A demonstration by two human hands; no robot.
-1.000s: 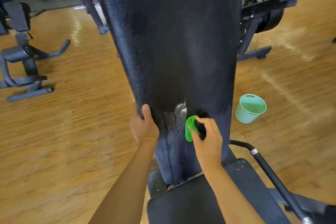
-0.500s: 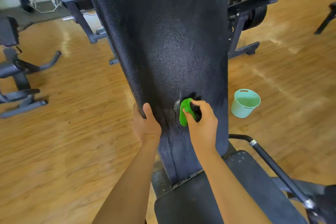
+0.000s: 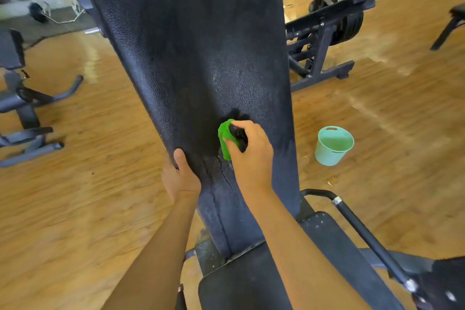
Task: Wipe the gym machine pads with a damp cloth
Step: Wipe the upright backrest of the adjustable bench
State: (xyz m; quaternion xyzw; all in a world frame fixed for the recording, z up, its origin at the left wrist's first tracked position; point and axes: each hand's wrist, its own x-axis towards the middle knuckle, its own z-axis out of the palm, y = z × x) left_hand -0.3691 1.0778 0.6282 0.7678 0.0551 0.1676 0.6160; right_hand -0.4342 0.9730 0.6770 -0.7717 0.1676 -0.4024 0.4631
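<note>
A tall black back pad of a gym bench fills the middle of the view, cracked and worn near its lower end. My right hand grips a bunched green and black cloth and presses it against the lower middle of the pad. My left hand grips the pad's left edge just below and left of the cloth, thumb on the front face. The black seat pad lies below, at the bottom of the view.
A mint-green bucket stands on the wooden floor to the right of the bench. A black handle bar runs along the seat's right side. Other gym machines stand at the left and at the back right.
My right hand has slid the cloth a little up the back pad, above the cracked patch. My left hand keeps its hold on the pad's left edge.
</note>
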